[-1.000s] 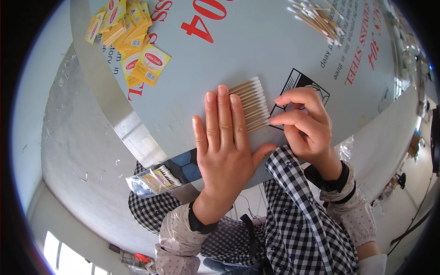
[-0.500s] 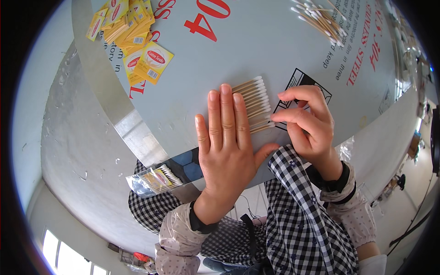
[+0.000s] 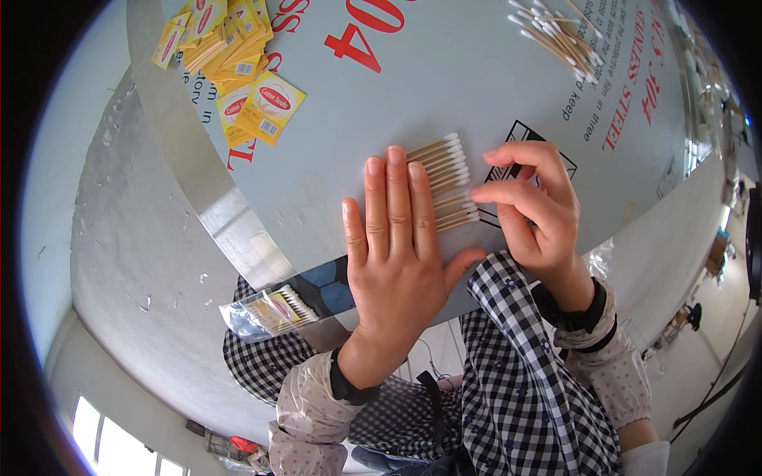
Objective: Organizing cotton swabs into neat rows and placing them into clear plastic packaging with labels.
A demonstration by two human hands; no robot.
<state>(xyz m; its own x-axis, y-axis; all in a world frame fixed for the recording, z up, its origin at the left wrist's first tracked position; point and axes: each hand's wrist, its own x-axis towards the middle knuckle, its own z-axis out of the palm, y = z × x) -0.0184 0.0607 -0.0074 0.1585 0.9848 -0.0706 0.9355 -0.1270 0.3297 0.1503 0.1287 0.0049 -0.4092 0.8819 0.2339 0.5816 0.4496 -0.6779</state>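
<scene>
A row of wooden-stick cotton swabs (image 3: 446, 168) lies side by side on the grey film-covered tabletop, white heads pointing right. My left hand (image 3: 397, 254) rests flat with fingers stretched out, covering the left part of the row; the sticks' other ends are hidden under it. At the right side, my right hand (image 3: 540, 202) has its fingers bent and apart, with nothing between them. One fingertip of it is at the swab heads in the lower half of the row; whether it presses on them I cannot tell.
Yellow printed paper cards (image 3: 271, 107) lie in a pile at the far left. Loose cotton swabs (image 3: 559, 40) are heaped at the far right. A clear bag of swabs with a yellow card (image 3: 274, 311) sits by the table's near edge, left of my left forearm.
My right fingertip has shifted slightly away from me along the swab heads. My left hand stays flat on the row. The whole view has moved a little.
</scene>
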